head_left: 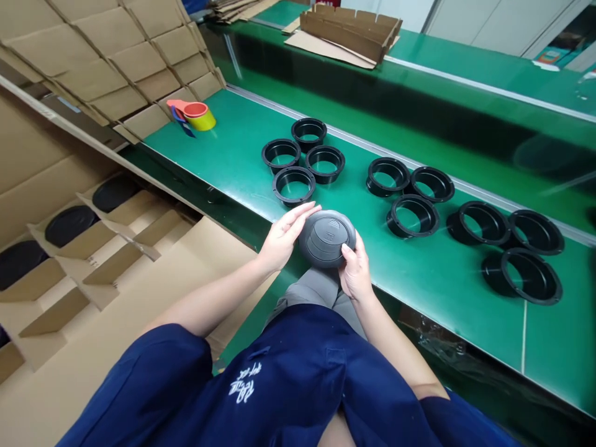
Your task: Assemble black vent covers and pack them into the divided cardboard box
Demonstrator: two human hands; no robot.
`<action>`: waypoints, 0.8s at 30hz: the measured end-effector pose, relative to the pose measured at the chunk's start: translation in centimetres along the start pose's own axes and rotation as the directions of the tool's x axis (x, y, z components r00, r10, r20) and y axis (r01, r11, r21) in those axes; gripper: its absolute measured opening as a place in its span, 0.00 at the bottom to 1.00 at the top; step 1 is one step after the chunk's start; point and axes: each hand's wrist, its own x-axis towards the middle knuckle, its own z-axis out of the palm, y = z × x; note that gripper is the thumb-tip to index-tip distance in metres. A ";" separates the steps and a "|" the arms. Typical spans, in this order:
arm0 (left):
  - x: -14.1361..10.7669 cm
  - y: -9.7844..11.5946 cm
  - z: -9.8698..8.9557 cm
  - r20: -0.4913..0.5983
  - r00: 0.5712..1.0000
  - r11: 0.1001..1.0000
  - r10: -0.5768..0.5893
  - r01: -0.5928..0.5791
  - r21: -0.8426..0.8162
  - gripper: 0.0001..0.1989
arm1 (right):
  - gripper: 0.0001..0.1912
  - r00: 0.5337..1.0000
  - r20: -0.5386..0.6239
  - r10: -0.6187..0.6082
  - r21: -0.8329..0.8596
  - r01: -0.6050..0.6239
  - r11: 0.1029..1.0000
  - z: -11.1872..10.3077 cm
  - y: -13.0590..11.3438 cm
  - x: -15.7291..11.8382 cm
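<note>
In front of my lap, at the near edge of the green bench, I hold a dark grey round air vent with curved slats on its face. My left hand holds its left side, the fingers fairly straight along the upper rim. On the lower right rim, my right hand is closed, with the thumb on the face. Just beyond the vent stands a black flanged ring, one of a group on the bench. The underside of the vent is hidden.
More black rings stand in groups to the right on the green bench. A yellow and red tape roll sits near cardboard dividers. At left, a divided carton holds round black parts. A cardboard tray lies behind.
</note>
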 end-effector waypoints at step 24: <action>-11.4 10.1 -9.7 0.137 0.962 0.307 0.235 -0.207 0.929 0.47 | 0.32 0.786 0.563 0.257 -0.528 0.102 0.843 3.4 -0.6 0.2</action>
